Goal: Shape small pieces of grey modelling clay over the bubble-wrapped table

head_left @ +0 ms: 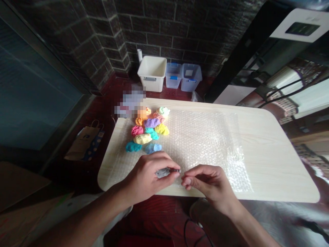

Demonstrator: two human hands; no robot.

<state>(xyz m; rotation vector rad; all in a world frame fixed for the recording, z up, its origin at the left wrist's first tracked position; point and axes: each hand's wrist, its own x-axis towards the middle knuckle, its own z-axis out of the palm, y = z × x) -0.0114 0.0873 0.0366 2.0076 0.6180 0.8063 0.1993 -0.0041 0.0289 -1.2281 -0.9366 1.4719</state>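
My left hand (151, 175) is over the table's near edge, with thumb and fingers closed around a grey soft lump (162, 172). A small end of the lump sticks out between the fingertips. Just to its right, my right hand (205, 180) has thumb and fingertips pinched together; whatever they hold, if anything, is hidden. Beyond my left hand, several crumpled soft lumps lie grouped on bubble wrap (200, 133). Nearest are a light blue lump (153, 148) and a teal lump (133, 146), with a pale yellow lump (143, 138) behind them. A purple lump (151, 122) sits farther back.
The bubble wrap covers much of the light wooden table (272, 151). On the floor behind stand a white bin (152, 73) and two clear plastic boxes, one a clear box (191, 77) with a blue latch. A paper bag (83, 142) is at left. A cable hangs below the table.
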